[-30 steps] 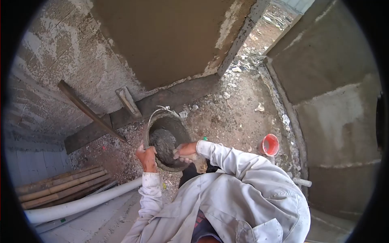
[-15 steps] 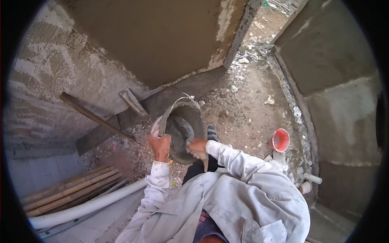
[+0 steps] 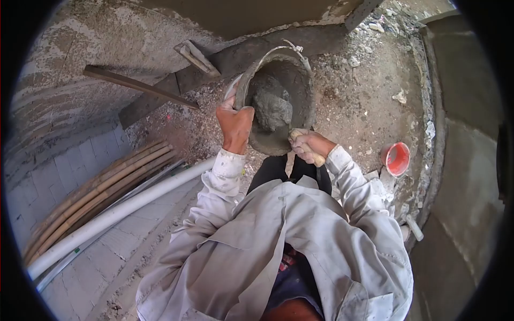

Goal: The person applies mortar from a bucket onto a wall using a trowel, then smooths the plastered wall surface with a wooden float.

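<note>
A mortar-coated bucket (image 3: 308, 91) stands tilted in front of me, with wet grey mortar (image 3: 272, 104) inside and its wire handle resting at the far rim. My left hand (image 3: 234, 124) is closed on the bucket's left rim. At the near right rim, my right hand (image 3: 308, 145) is wrapped round a pale wooden handle (image 3: 319, 159). The handle's tool reaches into the bucket, where a mound of mortar covers its blade.
A red bucket (image 3: 397, 159) sits on the ground at right. Bamboo poles (image 3: 101, 195) and a white pipe (image 3: 128, 211) lie at lower left. A wooden bar (image 3: 140, 87) and a short block (image 3: 197, 59) lean near the left wall.
The view has shifted, and the bucket now appears higher and farther right. My right hand has moved from inside the bucket to its near rim, with mortar mounded on the tool.
</note>
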{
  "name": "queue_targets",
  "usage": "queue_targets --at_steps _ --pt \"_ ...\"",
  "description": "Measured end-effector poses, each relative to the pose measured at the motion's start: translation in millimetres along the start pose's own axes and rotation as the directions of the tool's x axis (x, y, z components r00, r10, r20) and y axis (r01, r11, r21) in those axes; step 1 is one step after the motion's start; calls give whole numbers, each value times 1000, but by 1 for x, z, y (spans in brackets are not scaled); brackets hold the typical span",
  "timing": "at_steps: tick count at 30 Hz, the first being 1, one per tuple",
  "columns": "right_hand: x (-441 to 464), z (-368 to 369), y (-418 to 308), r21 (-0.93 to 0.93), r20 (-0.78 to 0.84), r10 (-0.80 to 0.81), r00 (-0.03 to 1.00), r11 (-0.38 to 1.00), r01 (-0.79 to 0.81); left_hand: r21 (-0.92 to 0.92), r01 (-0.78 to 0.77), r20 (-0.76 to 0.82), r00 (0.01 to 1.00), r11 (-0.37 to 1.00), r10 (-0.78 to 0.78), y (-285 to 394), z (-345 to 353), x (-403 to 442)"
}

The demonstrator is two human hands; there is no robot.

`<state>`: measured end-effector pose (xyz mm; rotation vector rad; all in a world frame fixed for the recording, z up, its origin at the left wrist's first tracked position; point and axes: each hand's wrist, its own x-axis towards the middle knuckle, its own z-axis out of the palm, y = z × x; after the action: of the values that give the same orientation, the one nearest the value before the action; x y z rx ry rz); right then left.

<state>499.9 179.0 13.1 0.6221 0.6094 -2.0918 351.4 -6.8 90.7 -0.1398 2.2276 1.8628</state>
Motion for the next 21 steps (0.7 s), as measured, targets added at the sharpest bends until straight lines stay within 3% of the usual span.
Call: queue_targets --at_steps 3,4,13,15,17,19,21 --pt "-12 15 2 -117 7 -105 994 988 105 -41 109 -28 994 993 -110 2 2 5" --pt "-7 17 4 -143 -57 -111 992 984 102 -47 125 -30 992 991 -126 3 1 4" --pt "-18 14 -7 364 152 -369 917 883 296 -118 186 -32 981 976 -191 -26 -9 20" --pt "-8 3 -12 571 278 -481 831 779 260 -117 151 -92 983 982 -162 -42 -12 24" --pt "-10 9 -31 632 250 -636 730 679 375 -145 144 -79 985 979 -157 -53 -18 26" --pt "-15 17 -60 645 180 -767 616 565 515 -50 167 -163 971 985 -173 -76 -27 31" --pt "-28 33 -92 565 101 -901 423 402 721 -94 140 -210 965 986 -157 -51 -18 17"
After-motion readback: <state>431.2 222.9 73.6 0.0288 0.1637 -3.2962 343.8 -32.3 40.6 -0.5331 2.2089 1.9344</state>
